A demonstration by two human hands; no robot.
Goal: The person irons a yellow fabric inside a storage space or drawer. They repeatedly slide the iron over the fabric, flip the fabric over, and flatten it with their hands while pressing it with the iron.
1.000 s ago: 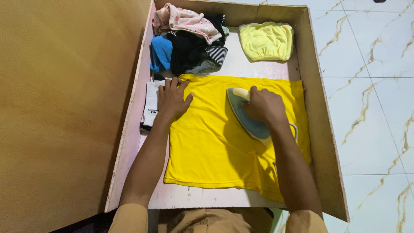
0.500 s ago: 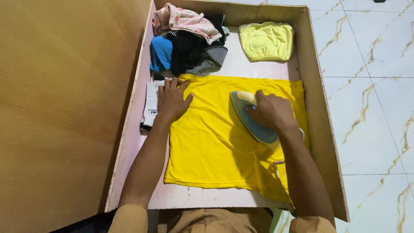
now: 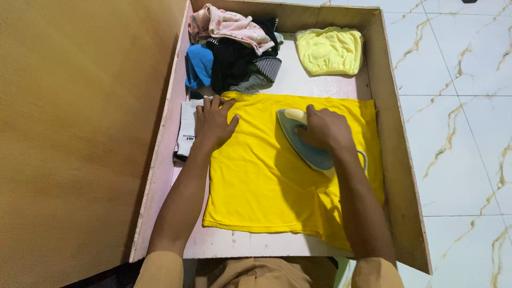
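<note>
We take the yellow T-shirt (image 3: 261, 181) as our landmark; there is 1 of it, spread flat in the middle of a shallow wooden tray (image 3: 397, 176) with raised edges. We count 2 hands on it. Our left hand (image 3: 212, 124) lies palm down on the shirt's upper left corner, its fingers (image 3: 213, 104) spread and flat, pinching nothing; its outer fingers reach past the shirt's edge. Our right hand (image 3: 326, 129) is closed around the handle of 1 electric iron (image 3: 301, 143), fingers wrapped tight, with the iron's blue-grey body and cream tip resting on the upper middle of the shirt, tip pointing toward the shirt's top edge. A pale cord (image 3: 364, 158) loops out just beside the right wrist, over the shirt's right part.

Touching the shirt's left edge, under the left hand's outer fingers, lies 1 folded white cloth (image 3: 188, 128) with dark print. Just beyond the shirt's top edge, on the left, sits 1 heap of mixed clothes (image 3: 234, 53), in which we see pink patterned, blue, black and striped pieces; how many garments it holds we cannot tell. Beyond the top edge on the right, apart from the shirt, lies 1 pale yellow garment (image 3: 329, 50), folded. Left of the tray stands a brown wooden panel (image 3: 80, 133), and right of it is white marbled floor (image 3: 464, 133).
</note>
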